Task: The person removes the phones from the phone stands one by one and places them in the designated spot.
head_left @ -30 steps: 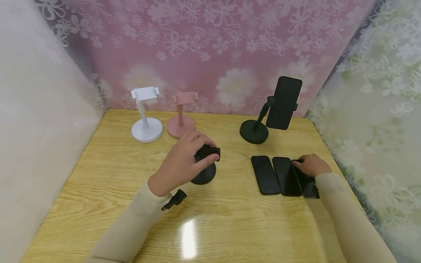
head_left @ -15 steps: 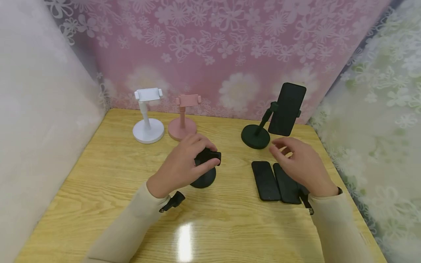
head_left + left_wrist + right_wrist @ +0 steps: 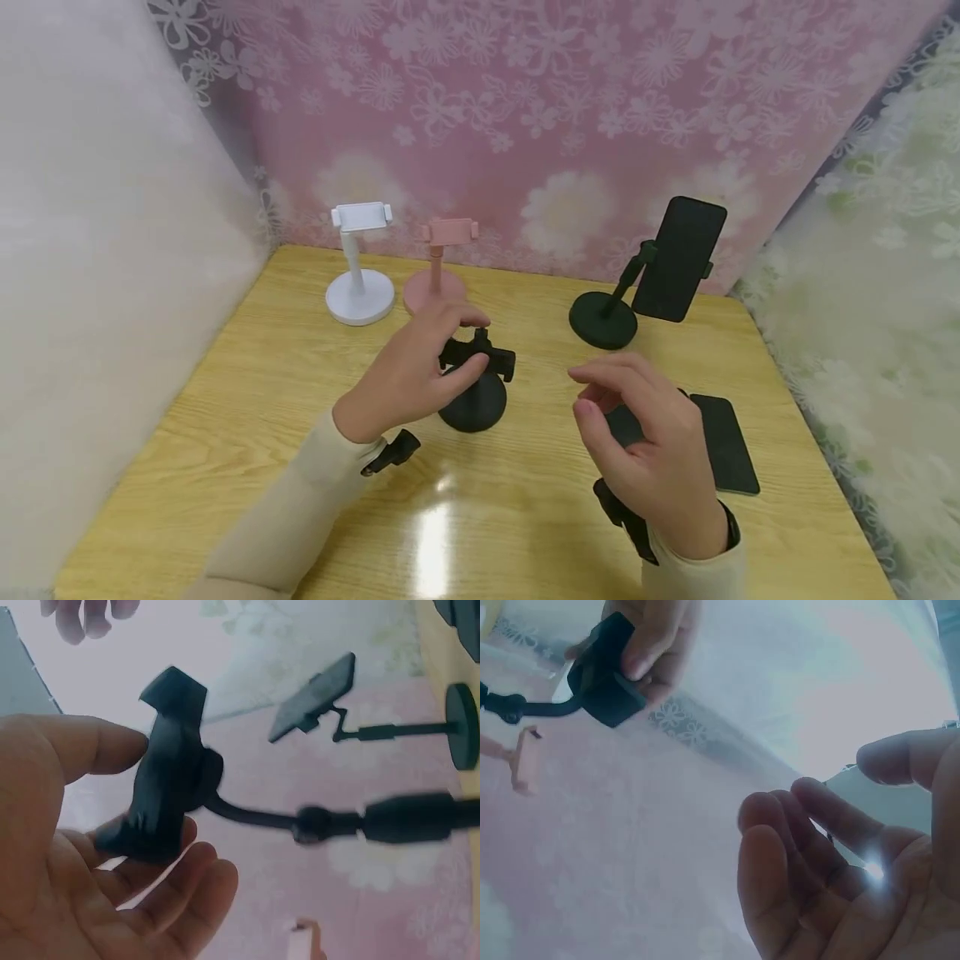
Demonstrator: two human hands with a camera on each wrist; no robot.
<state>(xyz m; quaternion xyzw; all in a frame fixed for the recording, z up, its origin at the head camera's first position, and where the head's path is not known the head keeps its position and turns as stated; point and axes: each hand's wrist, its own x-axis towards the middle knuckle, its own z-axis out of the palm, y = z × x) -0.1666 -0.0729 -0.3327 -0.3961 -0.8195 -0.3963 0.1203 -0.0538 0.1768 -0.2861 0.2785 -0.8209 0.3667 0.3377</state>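
My left hand [image 3: 408,371] grips the clamp at the top of a black phone stand [image 3: 474,407] near the table's middle. In the left wrist view its thumb lies along one side of the clamp [image 3: 169,765], with the fingers curled behind it. My right hand [image 3: 660,450] hovers over the right side of the table, fingers loosely bent and nothing between them. Below it lie black phones: one phone [image 3: 723,442] shows to the right of the hand, and another is mostly covered by it.
A second dark stand [image 3: 602,322] at the back right carries an upright, tilted phone [image 3: 680,258]. White [image 3: 360,298] and pink [image 3: 435,287] phone stands with bare clamps stand at the back left. Patterned cloth walls [image 3: 558,208] border the wooden table [image 3: 285,400].
My right hand has left the rightmost phone and moved left and nearer to me, toward the black stand. The left hand stays at the clamp, its fingers slightly shifted, more of the clamp showing.
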